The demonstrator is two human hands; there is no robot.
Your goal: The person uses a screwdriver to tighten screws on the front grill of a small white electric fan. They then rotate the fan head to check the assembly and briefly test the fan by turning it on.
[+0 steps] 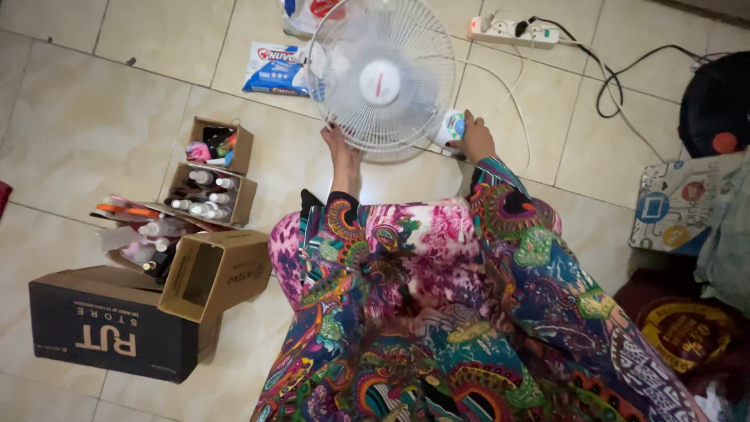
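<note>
Soft, even indoor light is falling from above onto the pale tiled floor (pixel 94 133), giving faint glare on tiles left of the fan (pixel 380 74). The fan's blades are blurring into haze. Corners right of the fan are sinking into dimness.

Pretty cluttered tile floor. Off to the left sit small open cardboard boxes (pixel 209 181) packed with little bottles, an empty open carton (pixel 217 272) tipped on its side, and a black box (pixel 113 324) just beside it. A blue-and-white packet (pixel 275 69) lies up top, a white power strip (pixel 512 30) with black cables further right.
</note>
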